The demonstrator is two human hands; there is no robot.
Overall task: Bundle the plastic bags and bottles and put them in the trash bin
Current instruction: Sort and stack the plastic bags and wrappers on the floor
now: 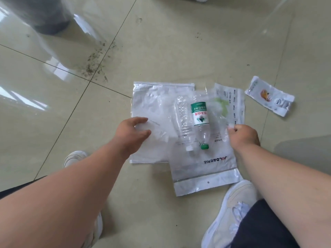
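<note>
Two empty clear bottles lie side by side on overlapping plastic bags on the tiled floor: a bare one (182,122) and one with a green label and green cap (199,116). Under them lie a frosted zip bag (157,97) at the left, a clear bag printed JOLDA (202,169) in front, and a printed clear bag (231,99) at the right. My left hand (133,132) rests on the frosted bag's left part, fingers apart around a fold. My right hand (243,135) is closed, pinching the right edge of the JOLDA bag.
A small crumpled snack wrapper (270,96) lies apart at the right. A dark round bin base (48,24) stands at the top left, behind a patch of dirt specks (95,63). My two white shoes (231,212) are at the bottom.
</note>
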